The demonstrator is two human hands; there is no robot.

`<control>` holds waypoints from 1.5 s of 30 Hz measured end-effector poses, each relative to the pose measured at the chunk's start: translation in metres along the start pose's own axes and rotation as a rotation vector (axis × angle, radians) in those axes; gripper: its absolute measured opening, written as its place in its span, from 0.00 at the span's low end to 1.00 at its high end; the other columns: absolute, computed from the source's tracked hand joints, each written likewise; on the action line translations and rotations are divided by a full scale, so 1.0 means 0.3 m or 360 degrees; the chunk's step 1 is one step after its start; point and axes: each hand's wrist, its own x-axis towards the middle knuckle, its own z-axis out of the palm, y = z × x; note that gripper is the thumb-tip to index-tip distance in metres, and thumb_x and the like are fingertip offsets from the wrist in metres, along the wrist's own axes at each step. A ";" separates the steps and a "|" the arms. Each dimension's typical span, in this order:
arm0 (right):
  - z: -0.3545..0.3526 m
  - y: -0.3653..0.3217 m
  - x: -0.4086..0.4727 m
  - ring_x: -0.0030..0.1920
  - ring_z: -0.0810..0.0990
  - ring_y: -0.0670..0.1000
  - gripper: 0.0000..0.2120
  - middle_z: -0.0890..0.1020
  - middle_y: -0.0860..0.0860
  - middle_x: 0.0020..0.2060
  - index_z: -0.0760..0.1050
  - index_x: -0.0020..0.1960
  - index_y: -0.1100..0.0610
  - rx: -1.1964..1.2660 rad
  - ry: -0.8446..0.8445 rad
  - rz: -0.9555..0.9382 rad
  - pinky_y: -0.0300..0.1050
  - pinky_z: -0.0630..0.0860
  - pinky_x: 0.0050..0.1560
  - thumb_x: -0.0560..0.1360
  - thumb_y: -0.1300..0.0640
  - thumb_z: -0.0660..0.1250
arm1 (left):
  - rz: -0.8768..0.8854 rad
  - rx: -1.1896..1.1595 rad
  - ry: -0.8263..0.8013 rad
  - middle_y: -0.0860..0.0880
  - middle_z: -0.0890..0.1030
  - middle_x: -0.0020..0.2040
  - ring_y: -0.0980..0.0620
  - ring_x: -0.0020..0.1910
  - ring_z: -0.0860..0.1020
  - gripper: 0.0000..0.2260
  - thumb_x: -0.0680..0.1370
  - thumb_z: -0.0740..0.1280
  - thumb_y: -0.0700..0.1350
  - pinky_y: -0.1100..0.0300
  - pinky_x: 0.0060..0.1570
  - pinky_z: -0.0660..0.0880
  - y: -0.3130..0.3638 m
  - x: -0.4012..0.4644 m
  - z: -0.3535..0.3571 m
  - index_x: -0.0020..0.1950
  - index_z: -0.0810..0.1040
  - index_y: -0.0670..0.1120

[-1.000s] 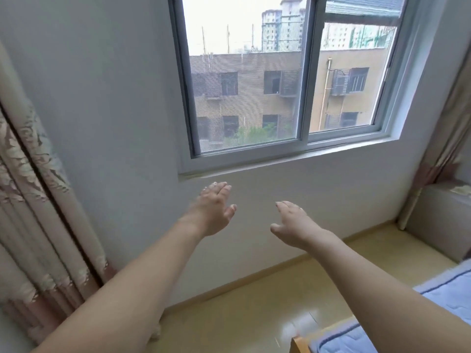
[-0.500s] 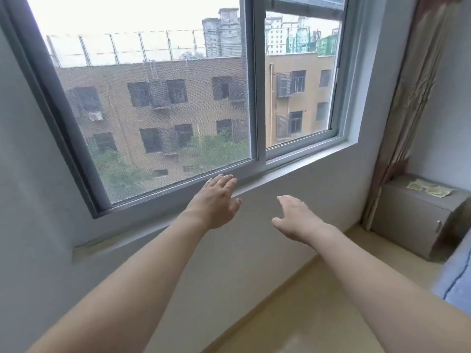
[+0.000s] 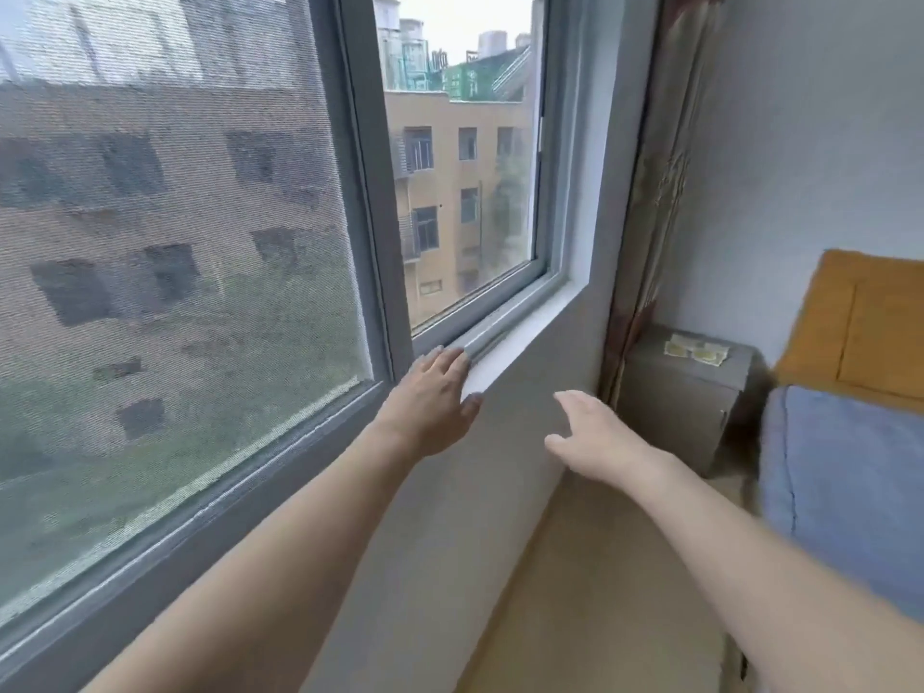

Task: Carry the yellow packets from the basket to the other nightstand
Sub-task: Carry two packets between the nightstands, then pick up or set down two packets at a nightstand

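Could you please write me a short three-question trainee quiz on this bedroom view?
1. True or false: the left hand grips a yellow packet.
2. Where do the flat yellow packets lie? A) on the grey box-shaped nightstand B) on the white window sill C) on the floor
3. Fill in: the right hand holds ____.

Key: 1 false, it is open and holds nothing; 2 A; 3 nothing.
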 end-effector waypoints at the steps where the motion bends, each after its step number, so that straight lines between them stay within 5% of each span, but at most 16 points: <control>1: -0.015 0.031 0.048 0.76 0.56 0.54 0.31 0.60 0.55 0.76 0.56 0.77 0.60 -0.0005 0.0014 0.0026 0.46 0.53 0.75 0.78 0.53 0.61 | 0.0055 -0.0022 -0.0008 0.47 0.59 0.79 0.47 0.78 0.54 0.27 0.82 0.57 0.54 0.55 0.76 0.50 0.003 0.080 0.030 0.78 0.59 0.44; 5: -0.060 0.206 0.237 0.74 0.61 0.55 0.28 0.65 0.56 0.73 0.60 0.74 0.62 0.0015 0.0094 0.0204 0.46 0.57 0.73 0.77 0.55 0.62 | 0.0311 -0.0040 -0.0098 0.46 0.59 0.78 0.47 0.77 0.54 0.27 0.82 0.58 0.52 0.56 0.76 0.50 0.056 0.380 0.183 0.78 0.59 0.42; 13: -0.203 0.764 0.702 0.77 0.55 0.52 0.32 0.57 0.52 0.77 0.54 0.78 0.58 0.0144 0.0187 0.0544 0.46 0.55 0.75 0.78 0.53 0.60 | 0.0568 -0.0096 -0.0130 0.45 0.63 0.76 0.46 0.76 0.59 0.27 0.80 0.54 0.55 0.55 0.75 0.54 0.261 1.114 0.496 0.75 0.63 0.42; 31: -0.498 1.741 1.802 0.76 0.57 0.53 0.30 0.58 0.50 0.77 0.53 0.78 0.55 0.0236 0.0244 0.0870 0.48 0.60 0.73 0.79 0.51 0.59 | 0.0794 -0.0338 -0.0255 0.45 0.61 0.77 0.47 0.77 0.57 0.26 0.81 0.58 0.51 0.59 0.75 0.51 0.633 2.605 1.145 0.77 0.60 0.42; 38: -0.699 2.105 2.217 0.75 0.59 0.54 0.32 0.59 0.52 0.76 0.52 0.79 0.55 0.0218 0.0315 0.0996 0.47 0.59 0.74 0.79 0.50 0.60 | 0.0509 -0.0614 -0.0500 0.43 0.71 0.67 0.42 0.66 0.69 0.21 0.79 0.60 0.49 0.52 0.64 0.67 0.831 3.261 1.319 0.69 0.66 0.41; 42: -0.747 2.380 2.392 0.61 0.74 0.55 0.22 0.74 0.53 0.65 0.68 0.68 0.55 0.0259 0.0324 0.1102 0.52 0.73 0.62 0.76 0.51 0.62 | 0.0414 -0.0588 -0.0716 0.41 0.70 0.69 0.41 0.67 0.70 0.23 0.79 0.60 0.50 0.52 0.62 0.69 0.975 3.512 1.494 0.73 0.64 0.44; 45: -0.771 2.594 2.542 0.49 0.78 0.55 0.12 0.76 0.53 0.52 0.70 0.56 0.57 0.0305 0.0271 0.1181 0.53 0.78 0.50 0.74 0.54 0.61 | 0.0365 -0.0562 -0.0802 0.43 0.70 0.70 0.42 0.68 0.70 0.25 0.79 0.61 0.51 0.52 0.65 0.69 1.044 3.688 1.634 0.75 0.64 0.46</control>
